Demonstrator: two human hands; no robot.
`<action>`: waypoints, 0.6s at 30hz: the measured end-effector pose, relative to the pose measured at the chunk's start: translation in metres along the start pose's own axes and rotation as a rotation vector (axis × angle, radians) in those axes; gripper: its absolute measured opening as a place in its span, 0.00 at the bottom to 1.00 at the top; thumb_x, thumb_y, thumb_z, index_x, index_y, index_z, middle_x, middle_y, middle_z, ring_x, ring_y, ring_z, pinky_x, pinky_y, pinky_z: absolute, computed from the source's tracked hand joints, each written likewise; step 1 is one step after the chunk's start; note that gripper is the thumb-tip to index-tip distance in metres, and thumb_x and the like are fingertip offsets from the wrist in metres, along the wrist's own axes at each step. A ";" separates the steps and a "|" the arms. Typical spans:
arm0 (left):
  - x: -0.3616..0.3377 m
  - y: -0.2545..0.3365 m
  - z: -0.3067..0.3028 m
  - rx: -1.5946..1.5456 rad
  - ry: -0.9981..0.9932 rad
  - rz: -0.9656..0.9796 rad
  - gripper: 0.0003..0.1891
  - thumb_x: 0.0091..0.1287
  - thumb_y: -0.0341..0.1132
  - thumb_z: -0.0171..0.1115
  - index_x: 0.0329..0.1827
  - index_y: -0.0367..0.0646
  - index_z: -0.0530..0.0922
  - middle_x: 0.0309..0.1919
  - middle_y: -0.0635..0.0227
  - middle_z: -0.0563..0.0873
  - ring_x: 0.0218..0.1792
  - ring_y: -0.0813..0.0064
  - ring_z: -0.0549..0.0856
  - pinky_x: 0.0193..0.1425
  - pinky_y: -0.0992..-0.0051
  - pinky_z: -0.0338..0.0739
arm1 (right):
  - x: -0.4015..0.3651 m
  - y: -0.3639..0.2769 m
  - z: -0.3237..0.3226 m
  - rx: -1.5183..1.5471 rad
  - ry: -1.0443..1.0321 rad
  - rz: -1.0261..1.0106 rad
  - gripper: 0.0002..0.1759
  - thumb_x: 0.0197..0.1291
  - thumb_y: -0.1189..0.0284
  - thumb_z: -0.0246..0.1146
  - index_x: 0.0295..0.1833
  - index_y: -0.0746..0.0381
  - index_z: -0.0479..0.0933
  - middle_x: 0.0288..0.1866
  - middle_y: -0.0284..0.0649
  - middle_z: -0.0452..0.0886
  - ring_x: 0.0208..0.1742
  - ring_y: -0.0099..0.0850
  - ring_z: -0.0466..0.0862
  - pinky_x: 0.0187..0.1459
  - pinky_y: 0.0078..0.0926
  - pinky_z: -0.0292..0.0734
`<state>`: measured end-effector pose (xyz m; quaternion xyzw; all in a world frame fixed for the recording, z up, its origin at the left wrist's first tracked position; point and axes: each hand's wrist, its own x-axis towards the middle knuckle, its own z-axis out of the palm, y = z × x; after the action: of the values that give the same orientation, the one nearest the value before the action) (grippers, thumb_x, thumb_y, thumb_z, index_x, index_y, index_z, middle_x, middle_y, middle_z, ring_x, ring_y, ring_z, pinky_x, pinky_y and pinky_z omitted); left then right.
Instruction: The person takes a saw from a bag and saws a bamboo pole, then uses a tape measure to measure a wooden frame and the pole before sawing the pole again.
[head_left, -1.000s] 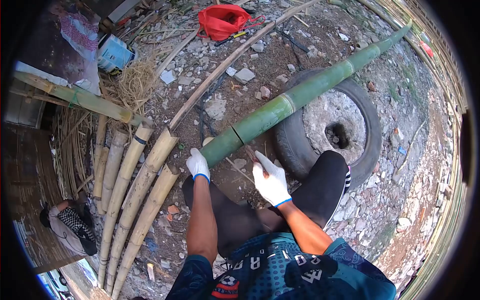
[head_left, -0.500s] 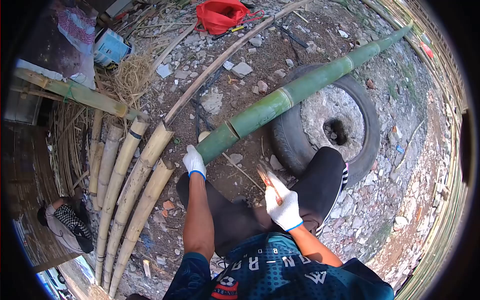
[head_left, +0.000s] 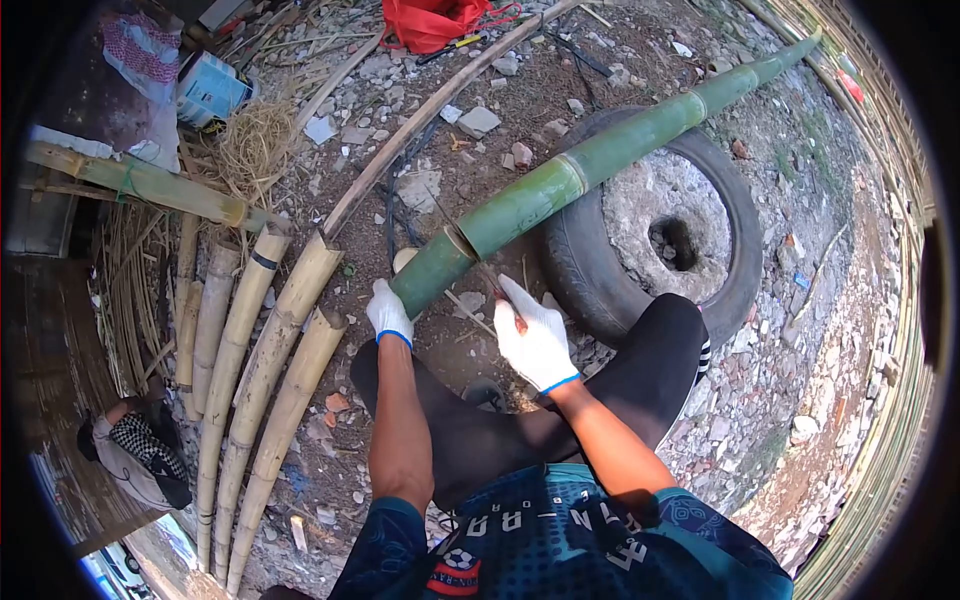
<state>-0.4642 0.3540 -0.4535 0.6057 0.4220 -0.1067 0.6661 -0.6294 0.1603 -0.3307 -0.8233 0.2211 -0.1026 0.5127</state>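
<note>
A long green bamboo pole (head_left: pixel 625 155) lies slantwise, propped on a tyre (head_left: pixel 580 285) filled with concrete. A cut shows in the pole near its lower end. My left hand (head_left: pixel 388 310), in a white glove, grips that end. In my gloved right hand (head_left: pixel 533 343) is a handsaw with a reddish-brown handle (head_left: pixel 520 324), mostly hidden by the fingers. Its thin, dark blade (head_left: pixel 487 274) reaches the cut and seems to cross it.
Several dry bamboo poles (head_left: pixel 290 385) lie at the left, beside a long split strip (head_left: pixel 400 135). A red bag (head_left: pixel 435 25), a white-blue bucket (head_left: pixel 212 90) and straw-like fibres (head_left: pixel 250 145) are farther off. Rubble covers the ground. Another person (head_left: pixel 140 450) is at the far left.
My right hand has moved left and forward, bringing the saw from beside my knee to the cut in the bamboo pole. My left hand stays on the pole's end.
</note>
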 end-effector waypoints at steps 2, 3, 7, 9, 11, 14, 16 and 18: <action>0.001 0.000 -0.001 0.029 0.043 0.055 0.26 0.75 0.53 0.54 0.54 0.35 0.83 0.45 0.50 0.88 0.40 0.51 0.91 0.40 0.49 0.87 | 0.027 -0.005 0.015 -0.040 -0.045 0.010 0.23 0.74 0.59 0.57 0.65 0.60 0.80 0.33 0.55 0.86 0.35 0.59 0.87 0.40 0.53 0.81; -0.007 0.004 0.001 0.030 0.065 0.071 0.26 0.76 0.53 0.53 0.54 0.34 0.83 0.45 0.50 0.89 0.39 0.52 0.91 0.40 0.51 0.87 | 0.017 -0.013 0.005 -0.010 -0.059 0.053 0.23 0.74 0.59 0.57 0.66 0.60 0.80 0.35 0.56 0.87 0.36 0.59 0.87 0.40 0.53 0.82; 0.003 -0.003 -0.001 0.027 -0.017 0.001 0.27 0.76 0.53 0.53 0.54 0.34 0.83 0.45 0.51 0.89 0.39 0.53 0.91 0.39 0.51 0.87 | -0.050 0.010 -0.031 0.044 0.088 -0.113 0.22 0.73 0.62 0.60 0.66 0.60 0.82 0.38 0.54 0.88 0.37 0.53 0.90 0.42 0.42 0.86; 0.002 -0.004 -0.005 0.025 -0.023 0.005 0.27 0.76 0.53 0.53 0.54 0.34 0.83 0.45 0.50 0.89 0.39 0.53 0.91 0.39 0.51 0.87 | -0.047 0.009 -0.031 0.029 0.038 -0.026 0.22 0.72 0.63 0.62 0.67 0.60 0.81 0.39 0.55 0.88 0.37 0.51 0.91 0.42 0.39 0.86; 0.004 -0.001 0.000 0.003 0.003 0.059 0.27 0.76 0.53 0.53 0.55 0.34 0.83 0.45 0.49 0.89 0.39 0.53 0.91 0.40 0.50 0.87 | 0.007 -0.004 -0.001 -0.023 -0.010 0.016 0.23 0.72 0.62 0.61 0.67 0.61 0.81 0.40 0.57 0.88 0.37 0.52 0.90 0.42 0.40 0.85; 0.019 -0.007 -0.002 0.028 0.012 0.091 0.28 0.76 0.53 0.53 0.55 0.32 0.83 0.46 0.49 0.89 0.40 0.52 0.91 0.41 0.49 0.87 | 0.004 0.000 0.000 -0.050 0.013 -0.039 0.23 0.72 0.64 0.61 0.67 0.61 0.81 0.40 0.57 0.88 0.37 0.51 0.91 0.42 0.40 0.85; 0.022 -0.004 0.006 -0.023 -0.008 0.045 0.28 0.75 0.52 0.53 0.55 0.30 0.82 0.46 0.48 0.88 0.40 0.51 0.90 0.41 0.49 0.87 | -0.026 0.016 -0.015 -0.089 0.041 -0.099 0.22 0.71 0.65 0.62 0.67 0.61 0.81 0.40 0.57 0.88 0.36 0.50 0.91 0.42 0.40 0.85; 0.009 -0.001 0.003 -0.012 -0.019 -0.010 0.28 0.75 0.52 0.53 0.55 0.30 0.82 0.47 0.47 0.88 0.41 0.50 0.90 0.41 0.48 0.86 | -0.065 0.038 -0.024 0.103 0.044 0.025 0.21 0.68 0.73 0.65 0.66 0.62 0.83 0.36 0.52 0.89 0.32 0.41 0.91 0.39 0.31 0.85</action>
<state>-0.4584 0.3546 -0.4604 0.5984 0.4193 -0.1130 0.6732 -0.7059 0.1574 -0.3499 -0.7905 0.2371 -0.1257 0.5506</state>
